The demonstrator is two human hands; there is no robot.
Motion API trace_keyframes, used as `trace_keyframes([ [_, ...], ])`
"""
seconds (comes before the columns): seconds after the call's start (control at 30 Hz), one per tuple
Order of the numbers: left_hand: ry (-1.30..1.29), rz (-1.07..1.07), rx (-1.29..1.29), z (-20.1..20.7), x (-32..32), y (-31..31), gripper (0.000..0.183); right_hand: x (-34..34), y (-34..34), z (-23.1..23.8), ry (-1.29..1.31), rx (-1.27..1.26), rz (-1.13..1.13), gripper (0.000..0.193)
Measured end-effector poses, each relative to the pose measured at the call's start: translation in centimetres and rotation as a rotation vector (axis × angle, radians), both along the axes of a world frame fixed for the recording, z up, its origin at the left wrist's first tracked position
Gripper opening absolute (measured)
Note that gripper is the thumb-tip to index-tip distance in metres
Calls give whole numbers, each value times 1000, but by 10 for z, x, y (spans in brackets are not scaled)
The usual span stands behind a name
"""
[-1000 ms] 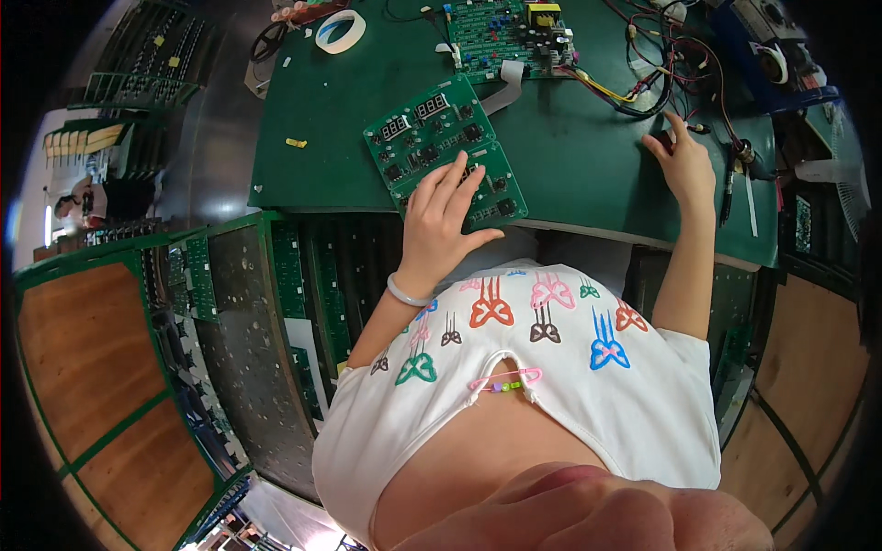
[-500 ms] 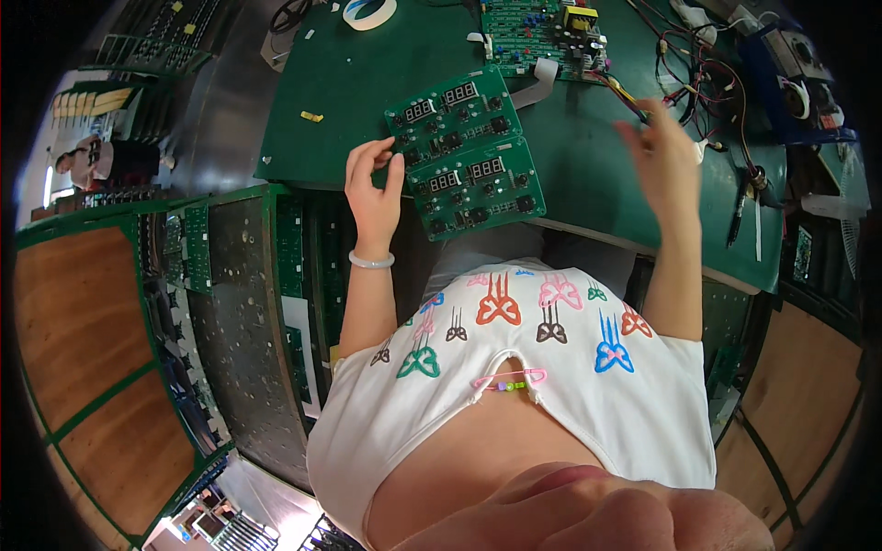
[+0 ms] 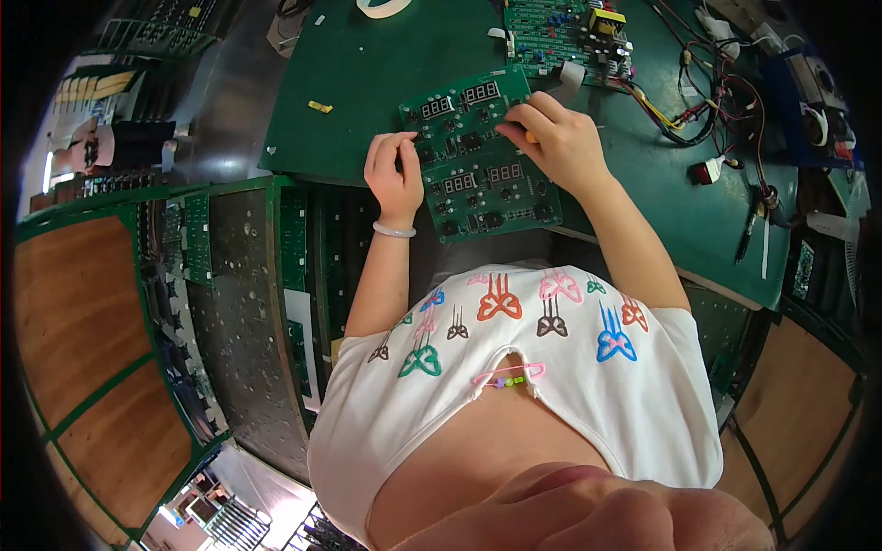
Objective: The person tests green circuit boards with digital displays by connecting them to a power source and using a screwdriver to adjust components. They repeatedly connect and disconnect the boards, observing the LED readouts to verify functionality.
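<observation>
A green circuit board panel (image 3: 482, 195) lies at the table's near edge, partly overhanging it. Two near-identical halves make it up, each with two digit displays and black buttons. My left hand (image 3: 395, 176) pinches its left edge, fingers closed. Over the upper right part of the panel, my right hand (image 3: 557, 138) is closed on a small yellow-orange thing (image 3: 531, 137); its kind is hidden by the fingers. A grey ribbon cable (image 3: 571, 78) shows just beyond that hand.
Behind the panel is a larger populated circuit board (image 3: 560, 41). Tangled wires (image 3: 712, 101) and a blue device (image 3: 818, 110) stand at the right, with a black pen (image 3: 747, 230) nearer. White tape (image 3: 383, 7) and a yellow scrap (image 3: 320, 106) lie on the green table (image 3: 358, 73).
My right hand has moved left, from near the wires to the panel, and now has a yellow-orange thing in its closed fingers. My left hand stays at the panel's left edge.
</observation>
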State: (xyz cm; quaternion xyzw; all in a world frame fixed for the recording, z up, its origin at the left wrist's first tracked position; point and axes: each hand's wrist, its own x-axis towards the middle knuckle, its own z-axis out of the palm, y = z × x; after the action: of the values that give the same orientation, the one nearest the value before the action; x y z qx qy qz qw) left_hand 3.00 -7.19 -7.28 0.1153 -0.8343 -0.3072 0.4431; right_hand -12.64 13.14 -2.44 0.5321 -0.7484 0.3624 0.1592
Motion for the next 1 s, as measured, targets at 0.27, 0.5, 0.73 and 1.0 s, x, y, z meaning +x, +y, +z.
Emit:
trace_keyframes([
  [0.27, 32, -50, -41, 1, 5, 4, 9, 5, 2, 1, -170, -85, 30, 17],
  [0.5, 50, -64, -100, 4, 0, 3, 4, 1, 3, 0, -361, -121, 74, 16],
  [0.73, 62, -62, -141, 5, -2, 3, 2, 1, 5, 4, -403, -92, 85, 18],
  [1.0, 51, -50, -176, 0, 0, 0, 1, 2, 6, 4, -394, -58, 73, 17],
])
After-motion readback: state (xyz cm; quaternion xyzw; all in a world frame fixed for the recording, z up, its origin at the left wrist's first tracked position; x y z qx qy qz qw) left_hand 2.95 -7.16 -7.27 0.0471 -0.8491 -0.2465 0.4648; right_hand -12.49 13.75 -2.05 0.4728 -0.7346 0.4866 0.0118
